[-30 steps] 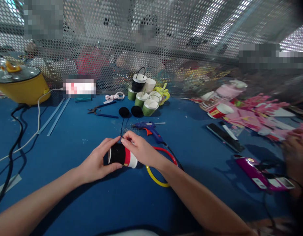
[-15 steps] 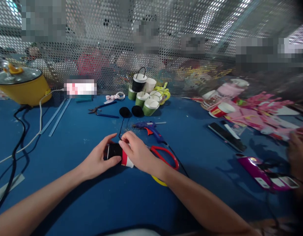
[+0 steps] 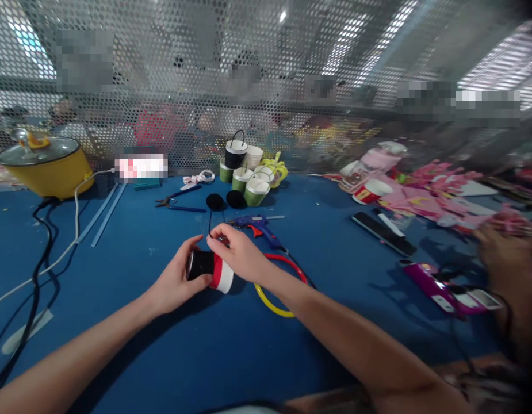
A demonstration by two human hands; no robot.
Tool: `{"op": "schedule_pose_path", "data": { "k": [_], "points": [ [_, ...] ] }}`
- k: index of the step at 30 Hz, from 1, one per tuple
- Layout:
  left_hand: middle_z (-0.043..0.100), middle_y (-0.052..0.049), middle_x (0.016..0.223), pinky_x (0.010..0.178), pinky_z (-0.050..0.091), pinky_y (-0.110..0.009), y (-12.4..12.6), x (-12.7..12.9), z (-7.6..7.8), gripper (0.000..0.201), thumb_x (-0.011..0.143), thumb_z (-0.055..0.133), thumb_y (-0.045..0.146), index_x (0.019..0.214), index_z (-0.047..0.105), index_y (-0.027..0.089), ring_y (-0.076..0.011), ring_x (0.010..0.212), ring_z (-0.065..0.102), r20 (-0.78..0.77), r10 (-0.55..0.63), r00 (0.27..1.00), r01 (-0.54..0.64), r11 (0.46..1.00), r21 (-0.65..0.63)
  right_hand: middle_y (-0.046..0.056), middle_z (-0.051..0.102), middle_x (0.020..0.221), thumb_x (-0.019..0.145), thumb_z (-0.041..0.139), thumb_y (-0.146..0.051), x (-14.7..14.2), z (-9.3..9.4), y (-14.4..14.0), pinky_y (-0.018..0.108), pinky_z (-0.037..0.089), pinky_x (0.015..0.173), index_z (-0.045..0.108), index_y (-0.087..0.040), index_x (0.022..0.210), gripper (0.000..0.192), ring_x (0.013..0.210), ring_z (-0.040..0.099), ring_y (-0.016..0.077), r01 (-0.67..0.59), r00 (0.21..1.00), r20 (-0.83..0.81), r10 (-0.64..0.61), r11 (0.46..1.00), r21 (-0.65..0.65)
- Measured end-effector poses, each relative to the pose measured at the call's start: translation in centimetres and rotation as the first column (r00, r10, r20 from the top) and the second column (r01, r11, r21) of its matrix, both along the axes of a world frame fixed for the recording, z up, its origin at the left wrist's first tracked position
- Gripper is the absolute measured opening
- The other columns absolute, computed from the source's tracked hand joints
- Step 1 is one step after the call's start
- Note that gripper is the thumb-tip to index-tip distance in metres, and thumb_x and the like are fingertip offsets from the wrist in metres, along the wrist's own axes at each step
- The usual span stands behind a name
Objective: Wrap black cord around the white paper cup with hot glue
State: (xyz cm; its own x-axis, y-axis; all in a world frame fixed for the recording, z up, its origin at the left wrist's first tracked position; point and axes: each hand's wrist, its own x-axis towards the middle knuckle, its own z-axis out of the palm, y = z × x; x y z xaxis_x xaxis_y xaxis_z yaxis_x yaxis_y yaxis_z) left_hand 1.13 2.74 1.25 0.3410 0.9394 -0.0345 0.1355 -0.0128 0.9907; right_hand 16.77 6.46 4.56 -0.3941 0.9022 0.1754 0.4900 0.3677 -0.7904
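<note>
A paper cup lies on its side in my left hand, its fingers and thumb wrapped around it. Black strand covers one end of the cup; a red band and a white part show at the other. My right hand pinches a thin black strand just above the cup. That strand runs up towards a black round ball or disc; a second black round piece sits beside it. Under my right forearm lie scissors with a red and yellow handle, partly hidden.
A blue glue gun lies beyond my right hand. Pliers and several small cups stand farther back. At left is a yellow pot with cables. At right are a phone, a purple device and another person's hand.
The view has shifted slightly. The cup has turned a little, with more of its white end showing. My right hand still pinches the strand, and the other person's hand has come further into view.
</note>
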Motion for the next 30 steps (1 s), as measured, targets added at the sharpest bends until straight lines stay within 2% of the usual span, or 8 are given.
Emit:
{"op": "schedule_pose_path", "data": {
  "k": [4,9,12,16,20,24,27,30],
  "points": [
    [0.047,-0.005,0.099,0.076,0.044,-0.035,-0.2,0.1,-0.2,0.062,0.067,0.06,0.027,0.121,0.031,0.017,-0.02,0.086,0.05,0.001,-0.059,0.998,0.059,0.998,-0.023,-0.002,0.056,0.069,0.077,0.053,-0.02,-1.1,1.4,2.5,0.021,0.04,0.056,0.05,-0.016,0.073,0.007,0.059,0.048,0.0075,0.001,0.992,-0.126,-0.022,0.987,-0.162],
    [0.047,-0.006,0.105,0.082,0.041,-0.036,-0.5,-0.3,-0.3,0.059,0.072,0.061,0.024,0.125,0.034,0.021,-0.0217,0.093,0.049,0.011,-0.255,0.967,0.254,0.967,0.028,-0.005,0.052,0.054,0.079,0.048,-0.013,-3.8,2.1,6.3,0.017,0.031,0.037,0.046,-0.016,0.066,0.014,0.038,0.036,0.0032,-0.008,0.991,-0.131,-0.037,0.945,-0.327],
    [0.043,-0.006,0.113,0.087,0.037,-0.037,-0.7,-0.5,-0.3,0.071,0.074,0.061,0.028,0.134,0.024,0.025,-0.0241,0.102,0.046,0.08,-0.326,0.942,0.322,0.945,0.06,-0.004,0.054,0.055,0.077,0.051,-0.009,-4.8,2.3,8.2,0.015,0.035,0.038,0.049,-0.015,0.068,0.011,0.041,0.042,0.0039,-0.047,0.996,-0.089,0.019,0.944,-0.327],
    [0.04,-0.006,0.114,0.092,0.033,-0.037,-0.8,-0.5,-0.3,0.092,0.072,0.066,0.034,0.139,0.004,0.028,-0.0245,0.106,0.043,0.191,-0.298,0.935,0.281,0.953,0.113,-0.002,0.06,0.066,0.079,0.052,-0.012,-4.1,2.3,10.6,0.014,0.038,0.043,0.054,-0.016,0.076,0.005,0.049,0.05,0.0047,-0.043,0.998,0.028,0.055,0.949,-0.312],
    [0.04,-0.006,0.112,0.085,0.036,-0.036,-0.8,-0.4,-0.3,0.099,0.072,0.066,0.038,0.138,-0.007,0.03,-0.0232,0.102,0.044,0.257,-0.222,0.941,0.192,0.972,0.138,0.002,0.06,0.065,0.082,0.05,-0.026,-2.4,1.8,12.7,0.017,0.038,0.046,0.054,-0.015,0.068,0.019,0.051,0.053,0.0083,0.061,0.977,0.215,-0.007,0.967,-0.247],
    [0.04,-0.006,0.11,0.083,0.037,-0.035,-0.6,-0.3,-0.4,0.099,0.073,0.065,0.037,0.138,-0.009,0.031,-0.0217,0.098,0.045,0.257,-0.189,0.948,0.149,0.975,0.167,0.004,0.063,0.077,0.086,0.044,-0.03,-2.2,1.7,13.8,0.02,0.039,0.058,0.057,-0.014,0.074,0.024,0.068,0.055,0.012,0.094,0.951,0.3,-0.077,0.995,-0.043],
    [0.04,-0.007,0.111,0.083,0.038,-0.036,-0.5,-0.2,-0.4,0.098,0.073,0.064,0.037,0.138,-0.01,0.03,-0.0223,0.099,0.045,0.243,-0.175,0.954,0.131,0.974,0.184,0.006,0.063,0.089,0.088,0.04,-0.029,-1.9,2.6,13.4,0.021,0.038,0.068,0.059,-0.014,0.081,0.025,0.082,0.055,0.0131,0.106,0.94,0.314,-0.136,0.988,0.111],
    [0.041,-0.007,0.111,0.085,0.038,-0.036,-0.4,-0.4,-0.5,0.099,0.073,0.064,0.038,0.138,-0.011,0.029,-0.0225,0.1,0.045,0.23,-0.142,0.963,0.098,0.976,0.194,0.004,0.063,0.079,0.086,0.042,-0.029,0.3,3.5,11.7,0.022,0.038,0.065,0.06,-0.015,0.08,0.024,0.076,0.056,0.0135,0.137,0.918,0.349,-0.191,0.975,0.174]
  ]
}}
